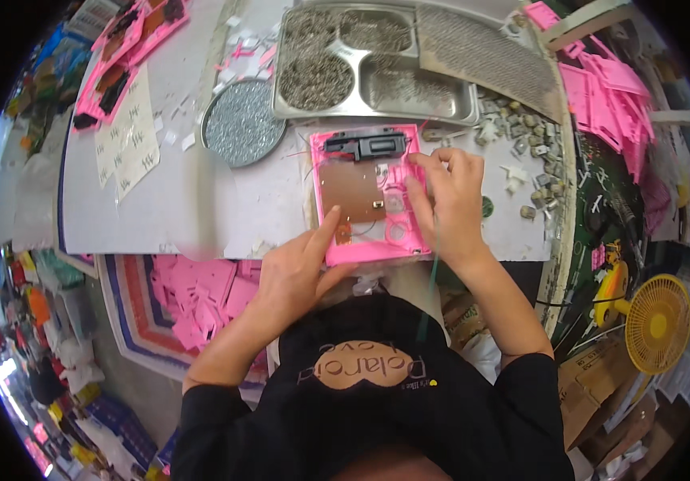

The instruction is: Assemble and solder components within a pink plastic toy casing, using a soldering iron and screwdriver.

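A pink plastic casing (345, 255) lies in front of me near the table's front edge. Inside it are a brown circuit board (351, 192), a black plastic module (367, 145) at the far end and thin wires. My left hand (293, 268) grips the casing's near left corner, index fingertip on the board and thumb along the front edge. At the right side, my right hand (453, 204) has thumb and index finger bent close together over the casing's edge; what is between them is too small to make out. A blurred green strand (433, 260) hangs beside that wrist.
Beyond the casing stands a steel compartment tray (353, 60) of small metal parts, with a round dish of screws (244, 124) to its left. Small metal motors (531, 132) lie scattered right. Pink parts (200, 293) fill a bin below left. A yellow fan (657, 323) stands right.
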Demonstrator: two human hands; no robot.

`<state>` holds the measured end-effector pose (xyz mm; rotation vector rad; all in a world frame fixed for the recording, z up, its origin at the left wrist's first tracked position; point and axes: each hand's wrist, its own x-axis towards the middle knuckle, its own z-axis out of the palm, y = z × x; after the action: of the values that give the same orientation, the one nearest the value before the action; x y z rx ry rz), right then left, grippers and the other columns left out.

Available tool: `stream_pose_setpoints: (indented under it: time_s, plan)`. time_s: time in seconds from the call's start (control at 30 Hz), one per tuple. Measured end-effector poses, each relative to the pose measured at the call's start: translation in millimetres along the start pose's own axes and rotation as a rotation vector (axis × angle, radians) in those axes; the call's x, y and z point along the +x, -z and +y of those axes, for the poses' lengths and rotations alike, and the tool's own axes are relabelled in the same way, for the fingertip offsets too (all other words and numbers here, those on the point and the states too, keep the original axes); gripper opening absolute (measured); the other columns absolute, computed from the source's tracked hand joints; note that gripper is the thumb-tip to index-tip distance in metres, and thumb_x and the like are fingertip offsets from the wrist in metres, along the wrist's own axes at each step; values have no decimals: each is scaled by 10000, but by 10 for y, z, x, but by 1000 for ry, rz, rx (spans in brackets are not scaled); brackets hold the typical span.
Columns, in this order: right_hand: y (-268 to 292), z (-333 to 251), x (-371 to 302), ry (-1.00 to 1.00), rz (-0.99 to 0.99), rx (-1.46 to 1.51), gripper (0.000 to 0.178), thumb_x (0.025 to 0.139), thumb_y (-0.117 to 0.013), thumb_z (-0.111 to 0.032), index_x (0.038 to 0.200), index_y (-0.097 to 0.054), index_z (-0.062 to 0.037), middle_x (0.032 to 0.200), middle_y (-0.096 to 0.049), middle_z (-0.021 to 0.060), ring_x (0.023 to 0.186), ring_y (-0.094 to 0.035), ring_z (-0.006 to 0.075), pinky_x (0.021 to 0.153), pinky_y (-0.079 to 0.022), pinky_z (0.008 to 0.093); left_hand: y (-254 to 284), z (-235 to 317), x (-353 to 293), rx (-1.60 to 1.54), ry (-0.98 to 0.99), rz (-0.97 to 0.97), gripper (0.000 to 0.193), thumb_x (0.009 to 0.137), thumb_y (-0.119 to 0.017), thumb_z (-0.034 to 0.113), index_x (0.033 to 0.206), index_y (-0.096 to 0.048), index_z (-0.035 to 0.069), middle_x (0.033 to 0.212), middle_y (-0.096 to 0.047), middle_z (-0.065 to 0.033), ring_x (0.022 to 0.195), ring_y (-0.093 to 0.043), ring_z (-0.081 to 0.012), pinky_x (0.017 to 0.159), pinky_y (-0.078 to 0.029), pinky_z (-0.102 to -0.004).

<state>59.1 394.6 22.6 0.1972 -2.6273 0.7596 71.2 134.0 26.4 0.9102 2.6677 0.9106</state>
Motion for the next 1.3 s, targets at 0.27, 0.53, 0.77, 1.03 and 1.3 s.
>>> stream_pose_setpoints:
  time_s: [0.27,0.53,0.77,1.03,1.3]
  plan:
    - [-154,46,77,-78,-74,185,172,873,-702,-83,1039,-681,-47,939,-609,124,876,-557,305,765,-464,408,202,9,-16,100,-15,-34,632,833,-813,266,1400,-588,100,797,-662,-84,664,-656,-293,584,-522,-397]
    - [116,-21,-195,-150,-190,264,245,878,-719,-52,1109,-637,-31,778,-601,87,614,-575,188,558,-451,314,198,-95,-37,40,-173,-20,252,822,-807,196,1025,-689,106,774,-601,-55,662,-638,-281,574,-511,-402]
    - [257,-116,-345,-387,-220,376,258,873,-730,-31,1106,-625,-57,828,-679,73,632,-629,117,553,-475,258,224,30,100,-55,-179,28,278,802,-822,206,1002,-675,82,813,-630,-73,693,-651,-299,602,-527,-414]
    - [465,-402,-459,342,-159,597,363,741,-790,19,1070,-649,-39,978,-721,173,763,-706,294,632,-567,330,-202,362,366,-144,-403,56,320,783,-729,156,1082,-682,49,858,-605,-70,741,-644,-259,623,-513,-380]
    - [298,-90,-189,72,-189,502,542,827,-738,-381,1276,-642,-92,1097,-640,107,997,-558,266,934,-461,450,-12,159,-22,-94,-528,-9,363,767,-707,158,1119,-710,72,805,-571,-33,688,-625,-203,590,-509,-350]
